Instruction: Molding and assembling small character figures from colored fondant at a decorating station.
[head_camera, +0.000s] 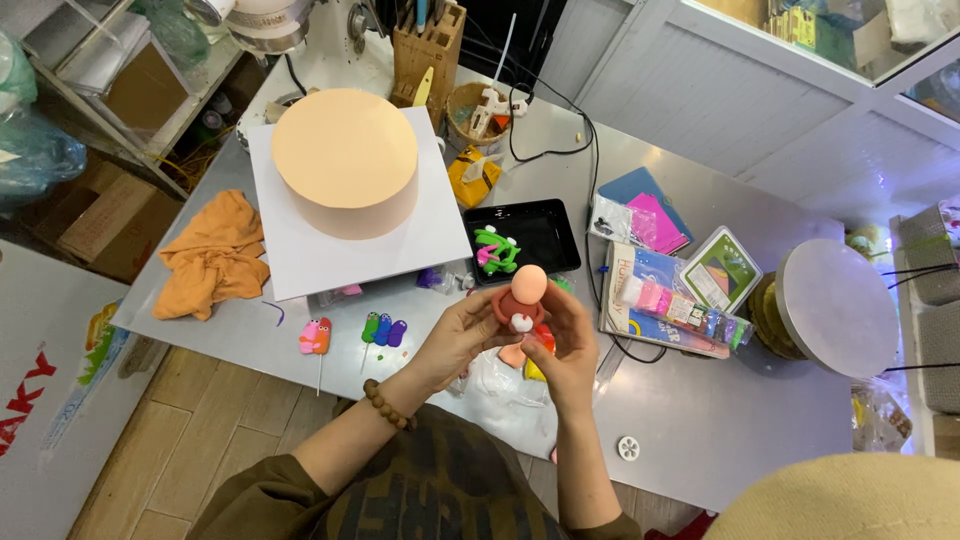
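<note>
Above the near edge of the tabletop (700, 420), both hands held a small clay figure (524, 295) in the air — a peach ball for a head on a reddish-brown body with a white dot low on its front. The left hand (462, 335) cupped the body from one side, fingers curled round it; the right hand (568, 345) pinched it from the other side, thumb near the white dot. Neither hand was loose: both gripped the figure.

By the look of it, the step in hand was shaping or fixing a small detail on the body, and the next touch would call for light finger pressure so the soft head stayed round.

Room was tight toward the far side — a black tray (545, 232) with a green clay figure (495, 250) lay just beyond the hands, and a white board (300, 250) carrying a round peach cake (345, 160) stood beside it toward the left. Small clay pieces on sticks (383, 330) lay near the near edge, left of the hands. Clay packets (670, 305) crowded the right, with a round stand (838, 305) at the right edge. Bare metal showed only at the near right corner.
</note>
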